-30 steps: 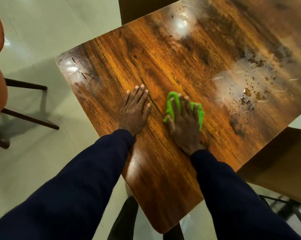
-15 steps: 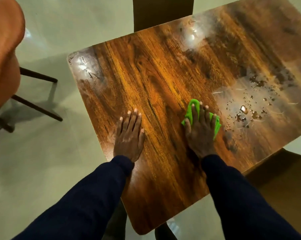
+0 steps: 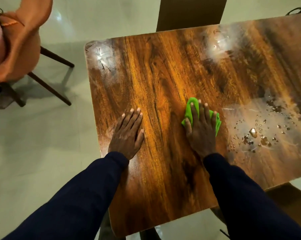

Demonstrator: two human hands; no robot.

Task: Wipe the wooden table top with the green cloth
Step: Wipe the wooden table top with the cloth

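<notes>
The wooden table top [image 3: 163,75] fills the middle and right of the head view, glossy with dark grain. My right hand [image 3: 200,130] presses flat on the green cloth [image 3: 191,108], which shows past the fingers at the top and right. My left hand [image 3: 128,131] lies flat on the wood near the left edge, fingers together, holding nothing. Water droplets [image 3: 255,134] and smears lie just right of the cloth.
An orange chair [image 3: 23,49] with dark legs stands on the pale floor at the left. A dark chair back [image 3: 189,13] sits behind the table's far edge. A brown seat [image 3: 291,203] shows below the table's right corner.
My right hand and the cloth slid to the right toward the droplets. The view swung, so the table now sits further right and the orange chair shows more.
</notes>
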